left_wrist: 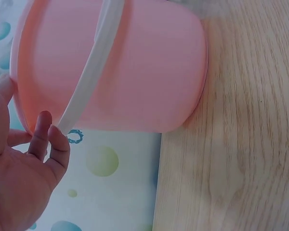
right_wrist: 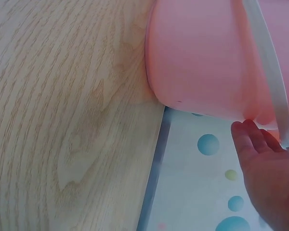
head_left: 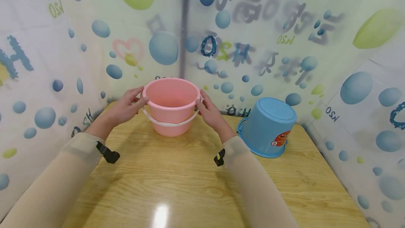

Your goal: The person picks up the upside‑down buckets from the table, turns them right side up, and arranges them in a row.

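A pink bucket (head_left: 172,115) stands upright at the back of the wooden table, its white handle (head_left: 171,124) hanging down across the front. My left hand (head_left: 128,106) grips the rim on the left side, thumb towards the front. On the opposite side, my right hand (head_left: 210,112) holds the rim, with its thumb at the front edge. In the left wrist view, fingers (left_wrist: 58,149) of the left hand curl close to the handle's end. The right wrist view shows the right fingers (right_wrist: 245,134) along the bucket's side below the rim; the thumb is hidden there.
A blue bucket (head_left: 265,126) sits upside down on the right of the table (head_left: 177,178), its rim on the wood and a red label on its side. Patterned curtains (head_left: 269,45) with blue and green dots hang behind and at both sides of the table.
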Tool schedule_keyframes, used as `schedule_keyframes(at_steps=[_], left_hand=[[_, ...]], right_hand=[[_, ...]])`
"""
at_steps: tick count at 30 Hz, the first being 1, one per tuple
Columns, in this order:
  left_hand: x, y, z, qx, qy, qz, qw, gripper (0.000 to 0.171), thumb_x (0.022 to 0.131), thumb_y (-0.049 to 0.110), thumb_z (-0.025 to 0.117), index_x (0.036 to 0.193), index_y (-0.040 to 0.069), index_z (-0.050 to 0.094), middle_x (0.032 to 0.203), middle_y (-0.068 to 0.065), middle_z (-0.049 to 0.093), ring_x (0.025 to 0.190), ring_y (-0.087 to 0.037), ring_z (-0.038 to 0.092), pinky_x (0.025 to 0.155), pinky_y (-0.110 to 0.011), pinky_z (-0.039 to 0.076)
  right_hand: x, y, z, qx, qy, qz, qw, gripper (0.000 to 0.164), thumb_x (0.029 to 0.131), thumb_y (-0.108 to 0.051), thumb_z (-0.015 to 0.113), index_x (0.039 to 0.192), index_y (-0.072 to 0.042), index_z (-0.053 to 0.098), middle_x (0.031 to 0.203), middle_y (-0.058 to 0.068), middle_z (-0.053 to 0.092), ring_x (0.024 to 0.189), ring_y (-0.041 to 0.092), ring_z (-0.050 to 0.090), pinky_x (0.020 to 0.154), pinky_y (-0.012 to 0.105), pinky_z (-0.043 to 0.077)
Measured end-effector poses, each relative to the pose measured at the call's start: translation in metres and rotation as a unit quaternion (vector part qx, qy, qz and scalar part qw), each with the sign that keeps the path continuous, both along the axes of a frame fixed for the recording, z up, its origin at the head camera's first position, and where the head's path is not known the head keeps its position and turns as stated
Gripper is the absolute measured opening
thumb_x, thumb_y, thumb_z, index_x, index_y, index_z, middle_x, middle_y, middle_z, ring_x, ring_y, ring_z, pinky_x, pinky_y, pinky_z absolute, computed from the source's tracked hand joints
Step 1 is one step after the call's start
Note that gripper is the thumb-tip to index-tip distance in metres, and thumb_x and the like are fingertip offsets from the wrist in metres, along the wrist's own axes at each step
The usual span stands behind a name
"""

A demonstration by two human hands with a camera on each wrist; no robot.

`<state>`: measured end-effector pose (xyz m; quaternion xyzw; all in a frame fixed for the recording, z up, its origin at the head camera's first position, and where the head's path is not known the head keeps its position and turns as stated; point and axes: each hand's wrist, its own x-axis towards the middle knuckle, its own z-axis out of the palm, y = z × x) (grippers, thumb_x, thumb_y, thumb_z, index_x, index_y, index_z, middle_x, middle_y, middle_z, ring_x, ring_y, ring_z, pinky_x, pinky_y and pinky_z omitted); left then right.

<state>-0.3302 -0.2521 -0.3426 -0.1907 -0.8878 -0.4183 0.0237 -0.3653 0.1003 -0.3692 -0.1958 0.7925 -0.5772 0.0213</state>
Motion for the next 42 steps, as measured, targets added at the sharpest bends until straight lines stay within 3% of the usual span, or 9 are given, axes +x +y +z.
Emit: schedule_keyframes(at_steps=[7, 15, 17, 22, 27, 34, 38, 42], left_hand=[[0.001, 0.0, 0.0, 0.012, -0.008, 0.011, 0.9998, 0.077, 0.118, 0.046, 0.047, 0.179, 0.016, 0.01, 0.177, -0.025, 0.021, 0.135, -0.04, 0.054, 0.095, -0.045, 0.054], [0.006, 0.001, 0.003, 0.055, 0.002, 0.042, 0.9976, 0.076, 0.118, 0.046, 0.047, 0.178, 0.014, 0.013, 0.149, -0.027, 0.063, 0.129, -0.036, 0.065, 0.092, -0.037, 0.057], [0.008, 0.001, 0.004, 0.057, 0.005, 0.054, 0.9969, 0.077, 0.117, 0.048, 0.048, 0.178, 0.015, 0.014, 0.158, -0.027, 0.056, 0.133, -0.039, 0.063, 0.093, -0.038, 0.056], [0.013, -0.001, 0.003, 0.046, 0.029, 0.079, 0.9954, 0.076, 0.116, 0.049, 0.051, 0.177, 0.016, 0.021, 0.179, -0.023, 0.022, 0.135, -0.043, 0.061, 0.092, -0.037, 0.056], [0.022, -0.003, 0.003, 0.047, 0.055, 0.091, 0.9932, 0.07, 0.116, 0.046, 0.052, 0.175, 0.017, 0.029, 0.173, -0.024, 0.031, 0.121, -0.032, 0.063, 0.082, -0.025, 0.055], [0.037, -0.002, 0.005, 0.057, 0.08, 0.086, 0.9914, 0.063, 0.116, 0.04, 0.054, 0.172, 0.016, 0.037, 0.162, -0.022, 0.044, 0.102, 0.003, 0.063, 0.077, -0.019, 0.054], [0.046, 0.003, 0.005, 0.05, 0.086, 0.077, 0.9921, 0.06, 0.116, 0.038, 0.057, 0.17, 0.017, 0.041, 0.158, -0.019, 0.048, 0.101, 0.002, 0.063, 0.078, -0.021, 0.055], [0.058, 0.01, 0.005, 0.059, 0.115, 0.049, 0.9904, 0.054, 0.115, 0.029, 0.061, 0.166, 0.017, 0.048, 0.153, -0.014, 0.053, 0.101, -0.004, 0.063, 0.075, -0.022, 0.053]], right_hand=[[0.001, 0.001, 0.002, 0.009, -0.002, 0.0, 1.0, 0.069, 0.12, -0.04, 0.043, 0.179, -0.021, 0.012, 0.155, 0.02, 0.059, 0.15, 0.035, 0.056, 0.124, 0.052, 0.048], [0.005, 0.004, 0.003, 0.003, -0.015, -0.007, 1.0, 0.074, 0.119, -0.044, 0.045, 0.179, -0.018, 0.01, 0.165, 0.019, 0.051, 0.154, 0.035, 0.052, 0.126, 0.052, 0.046], [0.006, 0.006, 0.003, 0.006, -0.014, -0.01, 1.0, 0.075, 0.119, -0.046, 0.046, 0.179, -0.019, 0.011, 0.169, 0.019, 0.047, 0.155, 0.036, 0.05, 0.126, 0.053, 0.045], [0.012, 0.015, 0.004, 0.032, -0.002, -0.008, 0.999, 0.077, 0.117, -0.05, 0.049, 0.179, -0.021, 0.014, 0.177, 0.018, 0.036, 0.158, 0.04, 0.047, 0.127, 0.055, 0.045], [0.024, 0.029, 0.006, 0.047, 0.023, 0.014, 0.999, 0.074, 0.118, -0.04, 0.05, 0.179, -0.017, 0.013, 0.177, 0.019, 0.037, 0.159, 0.043, 0.045, 0.126, 0.056, 0.045], [0.047, 0.048, 0.007, 0.083, 0.042, 0.035, 0.995, 0.072, 0.119, -0.039, 0.049, 0.178, -0.018, 0.015, 0.177, 0.019, 0.036, 0.16, 0.042, 0.043, 0.128, 0.061, 0.041], [0.065, 0.062, 0.006, 0.097, 0.033, 0.05, 0.993, 0.071, 0.119, -0.039, 0.049, 0.178, -0.019, 0.015, 0.176, 0.018, 0.037, 0.159, 0.042, 0.045, 0.127, 0.062, 0.041], [0.082, 0.078, 0.004, 0.102, 0.04, 0.066, 0.992, 0.068, 0.119, -0.033, 0.049, 0.177, -0.016, 0.017, 0.174, 0.021, 0.039, 0.157, 0.043, 0.048, 0.124, 0.063, 0.044]])
